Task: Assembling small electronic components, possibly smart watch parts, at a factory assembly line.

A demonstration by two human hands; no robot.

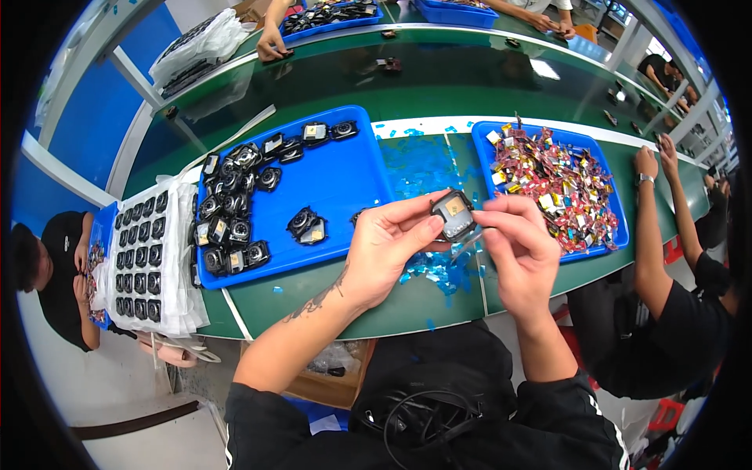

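My left hand point(392, 243) holds a black smartwatch case point(454, 217) by its edge, between thumb and fingers. A grey rectangular insert with a small yellowish label fills the case's upward face. At the case's right side is my right hand point(521, 251), thumb and fingertips pinched close together. Something thin and translucent shows below those fingertips, too small to make out. Left of my hands, a blue tray point(329, 188) carries many similar black cases point(235, 176), mostly heaped along its left side. A second blue tray point(619, 227) on the right is full of small red circuit boards with yellow and white parts point(548, 188).
Blue film scraps point(431, 270) litter the green table point(376, 301) between the trays. White sheets with rows of black cases point(141, 254) stand at the left. Beyond runs a green conveyor belt point(337, 82) with scattered parts. Co-workers' hands point(270, 43) and arms point(658, 196) are nearby.
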